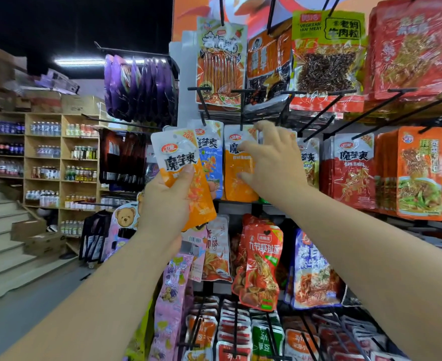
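My left hand [167, 204] was raised in front of the snack rack and gripped an orange packet [188, 178], thumb pressed across its front under the black lettering, fingers wrapped round behind; the packet stood nearly upright, tilted a little to the left, clear of the hooks. My right hand [272, 162] was just beside it, to the right, fingers spread and bent, with thumb and forefinger tips against the face of a hanging orange packet [236, 178] of the same kind. I couldn't tell whether that hand had hold of anything or only touched it. That packet hung from a black hook [241, 110], between a blue packet [210, 162] on its left and my right hand. Farther right on the same row hung red packets [355, 173] with the same lettering. Below my hands, on the next row down, a red pouch [262, 264] hung in front of others. Up to the left, a bunch of purple bags [139, 89] hung from a rail. Well beyond, across the aisle, wooden shelves [42, 115] held rows of bottles, with pale stairs [3, 230] at the far left.
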### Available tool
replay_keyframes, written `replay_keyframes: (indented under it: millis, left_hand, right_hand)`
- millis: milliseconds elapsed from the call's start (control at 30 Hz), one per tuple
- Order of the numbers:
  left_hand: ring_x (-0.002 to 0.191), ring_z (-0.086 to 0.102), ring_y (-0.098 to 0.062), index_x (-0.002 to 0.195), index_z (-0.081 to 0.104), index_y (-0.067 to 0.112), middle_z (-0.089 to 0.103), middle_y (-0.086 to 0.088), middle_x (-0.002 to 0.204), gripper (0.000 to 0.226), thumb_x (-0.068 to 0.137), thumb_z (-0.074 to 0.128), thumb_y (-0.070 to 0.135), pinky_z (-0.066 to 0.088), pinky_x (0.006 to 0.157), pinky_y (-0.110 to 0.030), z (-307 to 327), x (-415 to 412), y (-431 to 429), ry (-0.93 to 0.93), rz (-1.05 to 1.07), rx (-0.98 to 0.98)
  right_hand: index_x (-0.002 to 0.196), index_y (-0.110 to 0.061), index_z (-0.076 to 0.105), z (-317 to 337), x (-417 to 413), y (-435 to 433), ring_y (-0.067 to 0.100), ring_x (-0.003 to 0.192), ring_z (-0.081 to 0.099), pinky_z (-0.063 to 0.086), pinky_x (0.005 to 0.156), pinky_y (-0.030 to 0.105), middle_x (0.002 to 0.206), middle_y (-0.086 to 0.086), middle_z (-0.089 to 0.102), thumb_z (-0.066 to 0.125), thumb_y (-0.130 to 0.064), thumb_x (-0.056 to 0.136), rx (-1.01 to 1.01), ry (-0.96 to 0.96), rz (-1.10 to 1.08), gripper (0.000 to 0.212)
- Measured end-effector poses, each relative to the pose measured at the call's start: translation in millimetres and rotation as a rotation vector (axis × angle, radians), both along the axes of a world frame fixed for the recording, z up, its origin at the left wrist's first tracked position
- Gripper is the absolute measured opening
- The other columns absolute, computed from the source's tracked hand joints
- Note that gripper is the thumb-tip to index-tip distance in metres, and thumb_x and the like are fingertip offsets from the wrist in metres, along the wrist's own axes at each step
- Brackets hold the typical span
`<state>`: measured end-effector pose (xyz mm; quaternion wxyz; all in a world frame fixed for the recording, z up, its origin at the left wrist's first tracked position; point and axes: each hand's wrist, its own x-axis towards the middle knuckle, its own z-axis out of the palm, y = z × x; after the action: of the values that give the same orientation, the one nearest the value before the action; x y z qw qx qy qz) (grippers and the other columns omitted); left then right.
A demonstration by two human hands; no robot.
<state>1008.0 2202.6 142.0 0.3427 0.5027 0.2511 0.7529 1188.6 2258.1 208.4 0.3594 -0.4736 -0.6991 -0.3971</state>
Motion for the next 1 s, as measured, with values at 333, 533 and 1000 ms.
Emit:
replay_keyframes:
  millis: [333, 533, 1000]
  left_hand:
    - [0.084, 0.079, -0.029, 0.121, 0.064, 0.018, 0.08, -0.016, 0.092, 0.02, 0.108, 0.054, 0.03, 0.066, 0.065, -0.04, 2.6, 1.0, -3.0, 0.012, -0.013, -0.015]
    - [0.085, 0.079, -0.03, 0.119, 0.066, 0.019, 0.08, -0.015, 0.095, 0.018, 0.108, 0.055, 0.028, 0.067, 0.069, -0.044, 14.5, 1.7, -11.0, 0.09, -0.053, -0.024]
    - [0.067, 0.067, -0.015, 0.092, 0.066, 0.014, 0.067, -0.004, 0.072, 0.025, 0.108, 0.054, 0.029, 0.059, 0.074, -0.032, 5.4, 0.8, -2.0, 0.48, 0.145, -0.023]
  right_hand:
    - [0.145, -0.039, 0.053, -3.5, -1.7, 5.0, 0.032, 0.155, 0.018, 0.016, 0.122, 0.052, 0.164, 0.003, 0.033, 0.071, -0.051, 0.09, -0.105, -0.217, -0.065, 0.059]
    - [0.117, -0.015, 0.075, 2.8, -11.6, -25.1, 0.014, 0.102, 0.062, 0.048, 0.089, 0.031, 0.108, -0.003, 0.07, 0.061, -0.034, 0.103, -0.187, 0.337, 0.647, 0.027]
    - [0.078, -0.01, 0.046, 26.2, -10.2, -32.0, 0.014, 0.052, 0.022, 0.017, 0.048, 0.028, 0.062, 0.002, 0.027, 0.048, -0.026, 0.11, -0.354, 0.747, 0.756, 0.036]
